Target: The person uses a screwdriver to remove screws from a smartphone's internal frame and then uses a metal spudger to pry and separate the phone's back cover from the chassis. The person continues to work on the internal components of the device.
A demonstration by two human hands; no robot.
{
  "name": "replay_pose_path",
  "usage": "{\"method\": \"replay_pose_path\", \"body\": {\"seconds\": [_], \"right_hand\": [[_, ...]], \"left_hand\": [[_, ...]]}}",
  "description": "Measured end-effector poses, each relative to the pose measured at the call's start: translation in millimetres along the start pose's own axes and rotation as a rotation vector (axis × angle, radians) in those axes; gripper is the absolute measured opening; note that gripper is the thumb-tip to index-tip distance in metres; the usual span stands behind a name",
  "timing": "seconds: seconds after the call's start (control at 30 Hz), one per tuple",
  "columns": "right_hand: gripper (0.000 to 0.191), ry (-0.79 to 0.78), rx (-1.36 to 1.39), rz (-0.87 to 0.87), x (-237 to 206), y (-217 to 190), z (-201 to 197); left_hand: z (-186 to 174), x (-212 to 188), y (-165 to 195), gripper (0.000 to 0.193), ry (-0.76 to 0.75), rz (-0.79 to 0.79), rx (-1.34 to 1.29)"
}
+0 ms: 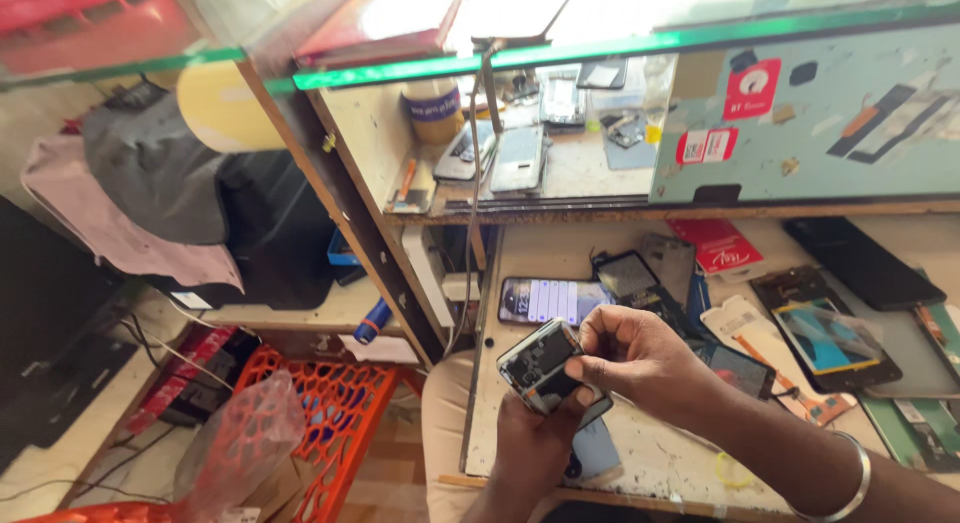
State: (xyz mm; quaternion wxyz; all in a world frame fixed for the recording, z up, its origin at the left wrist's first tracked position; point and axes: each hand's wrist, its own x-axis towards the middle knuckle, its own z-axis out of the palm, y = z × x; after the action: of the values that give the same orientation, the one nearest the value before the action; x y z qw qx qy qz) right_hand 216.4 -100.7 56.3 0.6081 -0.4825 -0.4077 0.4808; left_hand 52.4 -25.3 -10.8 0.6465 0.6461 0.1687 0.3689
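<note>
Opened phone (541,367) held above desk's (650,453) front left corner. Left hand (535,438) cradles it from below, fingers closed on edges; right hand (630,358) pinches its right side. Looks light, rigid, fragile; grip by frame edges, off exposed parts.

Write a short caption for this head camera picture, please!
Two hands, left hand below and right hand above, hold an opened phone over a cluttered repair bench.

A worn pale workbench (560,248) is seen. A lit phone (552,301) lies on it; right of that phone lie a red booklet (716,245), a black tablet (864,263) and loose screens (826,337).
</note>
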Motion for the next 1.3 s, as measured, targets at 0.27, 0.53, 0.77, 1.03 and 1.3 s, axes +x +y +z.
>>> {"method": "replay_pose_path", "body": {"seconds": [0.27, 0.53, 0.77, 1.03, 1.3], "right_hand": [[0.024, 0.03, -0.044, -0.044, 11.9, -2.1, 1.9], [0.02, -0.041, -0.078, -0.1, 14.9, -26.0, 1.3], [0.025, 0.085, -0.317, -0.122, 12.7, -28.5, 9.7], [0.029, 0.081, -0.463, -0.154, 2.2, -37.8, 9.7], [0.034, -0.067, -0.785, -0.464, -6.6, -73.6, 12.6]], "left_hand": [[-2.4, 1.0, -8.8, 0.018, 0.041, -0.066, -0.025], [-2.0, 4.8, 0.2, 0.019, 0.001, 0.089, 0.041], [0.9, 0.5, -0.2, 0.014, 0.067, 0.047, 0.141], [4.2, -0.8, 8.5, 0.017, 0.019, 0.13, 0.137], [2.3, -0.8, 57.3, 0.018, -0.005, 0.403, 0.266]]}}
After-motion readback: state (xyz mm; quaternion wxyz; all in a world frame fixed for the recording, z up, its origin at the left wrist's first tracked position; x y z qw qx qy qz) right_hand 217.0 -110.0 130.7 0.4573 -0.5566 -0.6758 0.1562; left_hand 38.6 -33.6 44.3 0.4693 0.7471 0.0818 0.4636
